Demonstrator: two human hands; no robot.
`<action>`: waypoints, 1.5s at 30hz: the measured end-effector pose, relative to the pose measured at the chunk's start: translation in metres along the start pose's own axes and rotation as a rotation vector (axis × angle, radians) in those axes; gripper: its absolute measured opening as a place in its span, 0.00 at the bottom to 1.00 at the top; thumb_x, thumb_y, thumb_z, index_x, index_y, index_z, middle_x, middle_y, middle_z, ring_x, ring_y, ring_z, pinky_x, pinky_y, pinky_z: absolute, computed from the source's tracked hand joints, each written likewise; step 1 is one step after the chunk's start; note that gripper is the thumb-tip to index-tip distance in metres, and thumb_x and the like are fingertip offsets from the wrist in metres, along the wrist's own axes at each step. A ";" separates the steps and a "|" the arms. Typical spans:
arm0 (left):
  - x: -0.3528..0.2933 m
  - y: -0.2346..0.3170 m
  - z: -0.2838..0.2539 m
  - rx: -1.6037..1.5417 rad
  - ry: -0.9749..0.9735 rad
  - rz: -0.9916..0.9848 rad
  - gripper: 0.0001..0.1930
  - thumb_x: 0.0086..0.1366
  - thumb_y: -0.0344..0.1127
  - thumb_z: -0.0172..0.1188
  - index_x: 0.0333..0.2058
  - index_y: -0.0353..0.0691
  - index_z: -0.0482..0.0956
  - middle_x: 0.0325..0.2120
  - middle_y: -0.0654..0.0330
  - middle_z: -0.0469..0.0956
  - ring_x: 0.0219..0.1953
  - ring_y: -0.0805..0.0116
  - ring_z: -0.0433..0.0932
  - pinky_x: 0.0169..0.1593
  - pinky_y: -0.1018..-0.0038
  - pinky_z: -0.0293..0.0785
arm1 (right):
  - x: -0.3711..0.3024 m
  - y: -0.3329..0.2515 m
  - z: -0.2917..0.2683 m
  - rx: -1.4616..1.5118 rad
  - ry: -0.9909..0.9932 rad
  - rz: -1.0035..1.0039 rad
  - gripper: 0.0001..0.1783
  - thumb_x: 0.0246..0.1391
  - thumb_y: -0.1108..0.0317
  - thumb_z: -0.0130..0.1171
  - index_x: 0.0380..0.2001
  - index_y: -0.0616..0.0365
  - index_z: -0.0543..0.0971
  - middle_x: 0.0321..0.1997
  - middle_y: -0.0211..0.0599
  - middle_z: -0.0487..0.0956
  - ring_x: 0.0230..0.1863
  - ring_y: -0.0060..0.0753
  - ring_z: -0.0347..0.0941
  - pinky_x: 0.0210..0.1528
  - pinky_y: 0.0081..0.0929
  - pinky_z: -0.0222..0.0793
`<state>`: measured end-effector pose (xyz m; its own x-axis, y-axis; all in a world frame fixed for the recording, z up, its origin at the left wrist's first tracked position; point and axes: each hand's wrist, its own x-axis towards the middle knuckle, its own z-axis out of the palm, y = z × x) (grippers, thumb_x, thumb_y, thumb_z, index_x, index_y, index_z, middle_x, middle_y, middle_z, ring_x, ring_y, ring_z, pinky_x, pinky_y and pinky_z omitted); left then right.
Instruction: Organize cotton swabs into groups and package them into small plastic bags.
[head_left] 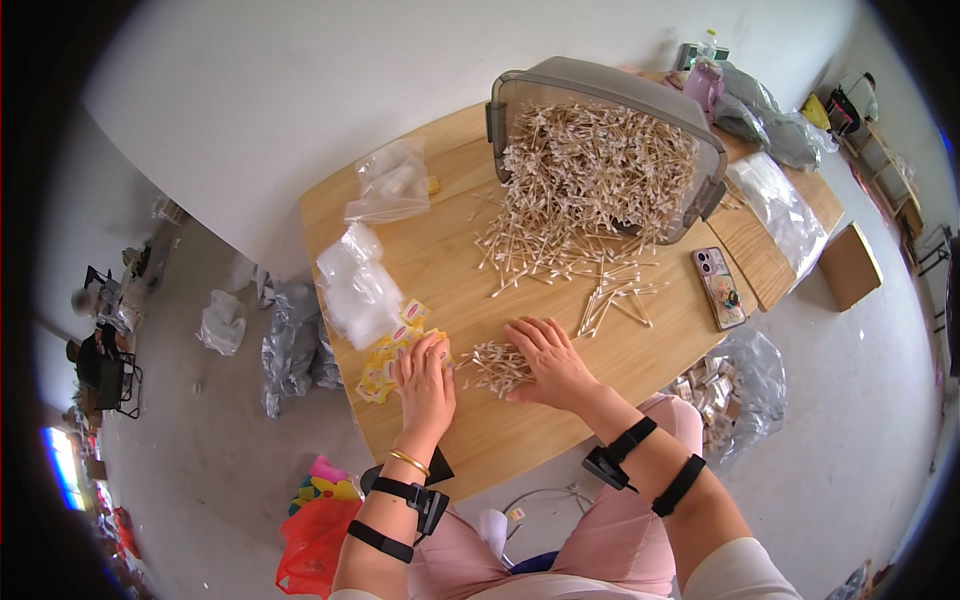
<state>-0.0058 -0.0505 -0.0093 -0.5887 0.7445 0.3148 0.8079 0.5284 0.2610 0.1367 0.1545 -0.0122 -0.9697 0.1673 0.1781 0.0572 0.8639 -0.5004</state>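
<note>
On the wooden table, a small heap of cotton swabs (493,368) lies between my two hands. My right hand (550,368) rests against the heap's right side, fingers stretched out and nothing gripped. Bent fingers of my left hand (425,375) close on a small yellow printed card at the edge of a spread of yellow cards (378,372); the fingertips are partly hidden. Beyond the hands, a grey translucent plastic bin (600,75) lies tipped on its side. A mass of loose cotton swabs (590,165) spills from its mouth onto the tabletop.
Clear plastic bags (358,290) lie at the table's left edge, with another clear bag (392,180) farther back. A phone (720,290) lies at the right edge. Below it, a floor bag (750,390) holds packs. A cardboard box (850,268) and red bag (318,545) are nearby.
</note>
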 end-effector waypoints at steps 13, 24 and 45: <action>-0.004 0.029 0.030 -0.351 -0.134 0.059 0.46 0.52 0.43 0.76 0.67 0.39 0.62 0.62 0.50 0.68 0.64 0.47 0.67 0.69 0.50 0.59 | 0.006 0.009 0.010 0.047 0.069 -0.035 0.36 0.42 0.56 0.75 0.56 0.50 0.75 0.60 0.37 0.70 0.68 0.52 0.59 0.74 0.49 0.53; -0.017 0.028 0.004 -0.209 -0.059 -0.007 0.41 0.50 0.37 0.77 0.63 0.42 0.68 0.54 0.53 0.72 0.58 0.48 0.70 0.62 0.52 0.63 | 0.000 0.010 0.010 0.079 0.079 -0.004 0.33 0.44 0.57 0.74 0.55 0.48 0.75 0.61 0.36 0.70 0.70 0.52 0.58 0.75 0.49 0.51; 0.010 0.019 0.009 -0.221 -0.072 0.024 0.09 0.55 0.26 0.66 0.36 0.41 0.81 0.34 0.59 0.78 0.40 0.55 0.79 0.46 0.60 0.75 | 0.000 0.010 0.015 -0.009 0.110 -0.023 0.32 0.51 0.47 0.68 0.56 0.49 0.75 0.60 0.35 0.71 0.70 0.48 0.59 0.75 0.46 0.50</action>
<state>0.0043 -0.0295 -0.0097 -0.5593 0.7874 0.2593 0.7912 0.4136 0.4504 0.1334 0.1558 -0.0301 -0.9389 0.1980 0.2816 0.0379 0.8725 -0.4872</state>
